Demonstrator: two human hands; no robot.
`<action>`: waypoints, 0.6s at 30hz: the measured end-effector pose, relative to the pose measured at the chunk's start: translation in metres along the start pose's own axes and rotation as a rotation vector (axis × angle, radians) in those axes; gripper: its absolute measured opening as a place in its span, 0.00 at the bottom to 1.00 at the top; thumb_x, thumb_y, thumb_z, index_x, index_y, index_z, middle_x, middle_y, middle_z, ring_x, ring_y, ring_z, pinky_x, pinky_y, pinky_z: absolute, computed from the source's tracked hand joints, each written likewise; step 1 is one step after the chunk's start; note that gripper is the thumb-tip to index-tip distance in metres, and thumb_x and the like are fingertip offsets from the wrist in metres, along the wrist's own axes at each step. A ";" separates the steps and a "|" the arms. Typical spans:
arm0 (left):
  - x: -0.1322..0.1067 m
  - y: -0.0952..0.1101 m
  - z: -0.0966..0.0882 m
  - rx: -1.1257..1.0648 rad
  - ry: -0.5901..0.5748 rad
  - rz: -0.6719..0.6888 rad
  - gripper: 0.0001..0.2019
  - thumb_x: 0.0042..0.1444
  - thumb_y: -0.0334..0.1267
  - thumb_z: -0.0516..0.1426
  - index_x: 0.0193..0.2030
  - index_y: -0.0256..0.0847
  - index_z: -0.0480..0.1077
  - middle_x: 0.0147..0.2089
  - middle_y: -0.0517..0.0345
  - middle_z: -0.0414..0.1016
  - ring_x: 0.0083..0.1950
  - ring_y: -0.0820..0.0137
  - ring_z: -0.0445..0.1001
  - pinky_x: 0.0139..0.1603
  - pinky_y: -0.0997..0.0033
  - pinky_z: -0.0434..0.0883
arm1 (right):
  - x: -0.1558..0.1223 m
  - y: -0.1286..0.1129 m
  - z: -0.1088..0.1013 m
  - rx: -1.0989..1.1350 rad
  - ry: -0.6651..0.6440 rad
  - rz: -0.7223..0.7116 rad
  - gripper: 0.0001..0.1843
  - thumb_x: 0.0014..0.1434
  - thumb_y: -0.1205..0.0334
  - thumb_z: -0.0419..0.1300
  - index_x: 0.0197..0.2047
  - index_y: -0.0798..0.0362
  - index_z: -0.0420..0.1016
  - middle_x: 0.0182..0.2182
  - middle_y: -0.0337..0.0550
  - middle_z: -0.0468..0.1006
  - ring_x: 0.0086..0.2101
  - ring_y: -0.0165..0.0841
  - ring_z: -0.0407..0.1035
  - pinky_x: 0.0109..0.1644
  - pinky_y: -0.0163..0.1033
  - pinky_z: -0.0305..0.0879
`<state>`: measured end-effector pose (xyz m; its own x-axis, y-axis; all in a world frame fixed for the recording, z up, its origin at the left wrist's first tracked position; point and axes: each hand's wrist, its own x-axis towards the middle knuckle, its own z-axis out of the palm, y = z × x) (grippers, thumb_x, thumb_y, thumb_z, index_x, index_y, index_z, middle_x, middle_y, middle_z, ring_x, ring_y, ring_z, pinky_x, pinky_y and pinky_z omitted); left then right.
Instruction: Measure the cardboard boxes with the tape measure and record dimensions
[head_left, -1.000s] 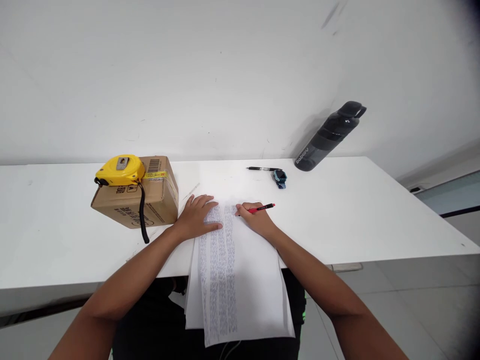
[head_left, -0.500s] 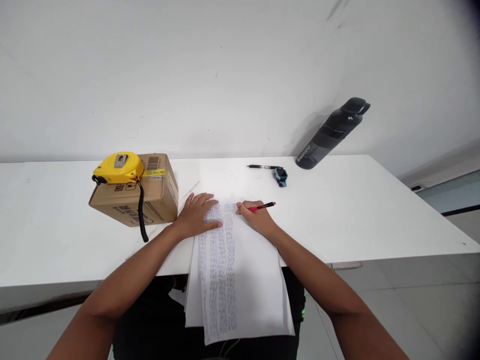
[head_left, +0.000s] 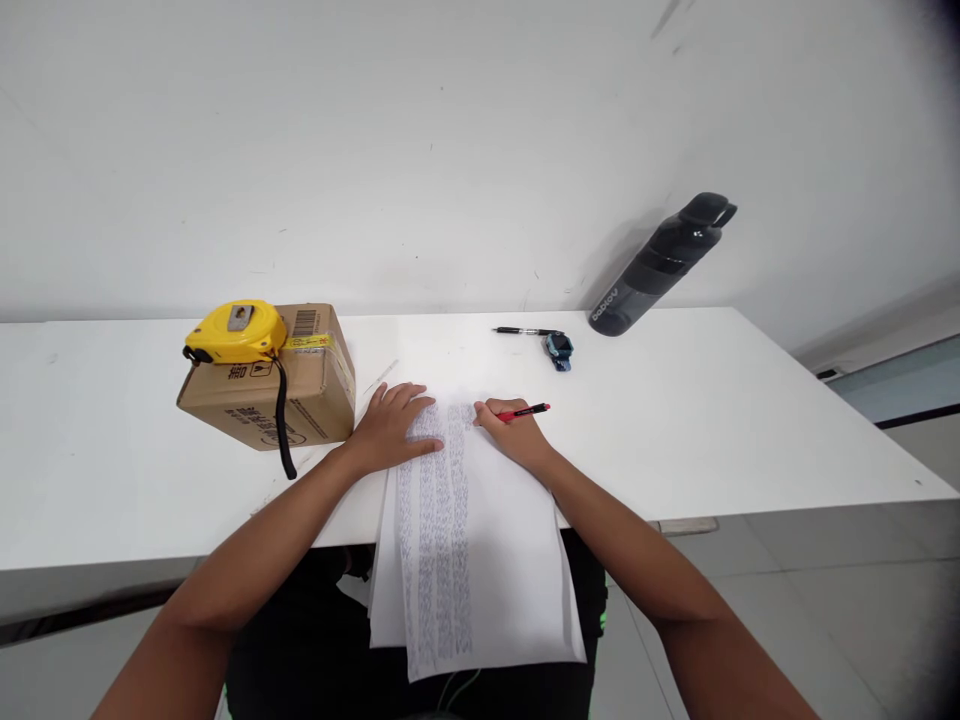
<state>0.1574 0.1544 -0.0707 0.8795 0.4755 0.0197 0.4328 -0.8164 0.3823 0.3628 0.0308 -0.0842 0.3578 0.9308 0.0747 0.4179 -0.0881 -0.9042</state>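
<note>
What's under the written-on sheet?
Below the written-on sheet, more white paper peeks out on the left. The far end lies over the table; the near end overhangs. Covered: the sheet count, anything on the hidden faces, and the table edge beneath.

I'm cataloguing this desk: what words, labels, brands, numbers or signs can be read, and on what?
"bablov": on the dark bottle.
Cardboard box: characters, symbol, barcode, yellow strip too small or blurred to read.
Paper: dense handwriting, too small to read.
Red pen, black pen: any markings too small.
</note>
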 end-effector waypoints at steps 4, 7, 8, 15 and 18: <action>0.000 0.000 0.000 0.024 -0.007 0.000 0.34 0.56 0.64 0.54 0.64 0.46 0.62 0.71 0.48 0.57 0.73 0.54 0.51 0.73 0.43 0.40 | 0.001 0.000 -0.001 0.008 -0.064 0.001 0.21 0.60 0.51 0.54 0.20 0.50 0.73 0.19 0.37 0.70 0.26 0.32 0.62 0.33 0.38 0.58; 0.000 -0.001 0.000 0.028 -0.004 0.003 0.34 0.56 0.63 0.54 0.64 0.46 0.62 0.71 0.48 0.58 0.72 0.53 0.52 0.73 0.42 0.40 | 0.002 -0.001 -0.002 0.002 -0.045 0.003 0.20 0.60 0.52 0.54 0.21 0.50 0.73 0.20 0.38 0.71 0.27 0.32 0.64 0.34 0.38 0.59; 0.000 -0.001 0.000 0.026 -0.004 0.004 0.34 0.56 0.63 0.54 0.64 0.46 0.62 0.71 0.48 0.58 0.72 0.53 0.52 0.73 0.42 0.40 | 0.002 -0.002 -0.002 -0.002 -0.044 0.004 0.20 0.60 0.52 0.54 0.20 0.50 0.73 0.20 0.37 0.70 0.26 0.32 0.63 0.33 0.38 0.59; -0.001 -0.001 0.001 0.005 -0.004 0.004 0.35 0.56 0.64 0.53 0.64 0.46 0.62 0.71 0.49 0.57 0.73 0.53 0.51 0.73 0.43 0.39 | 0.000 -0.001 0.000 -0.002 0.020 -0.004 0.22 0.60 0.51 0.54 0.18 0.51 0.69 0.18 0.37 0.68 0.24 0.31 0.61 0.32 0.38 0.57; 0.000 -0.005 0.003 0.010 0.006 0.018 0.35 0.55 0.65 0.54 0.64 0.46 0.63 0.71 0.48 0.58 0.72 0.52 0.51 0.72 0.43 0.40 | 0.003 0.003 0.000 -0.017 -0.034 -0.009 0.21 0.59 0.51 0.54 0.19 0.51 0.71 0.17 0.36 0.66 0.24 0.31 0.60 0.31 0.38 0.56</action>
<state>0.1563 0.1576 -0.0749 0.8859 0.4628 0.0324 0.4189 -0.8279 0.3729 0.3645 0.0330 -0.0867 0.3255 0.9431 0.0677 0.4351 -0.0859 -0.8963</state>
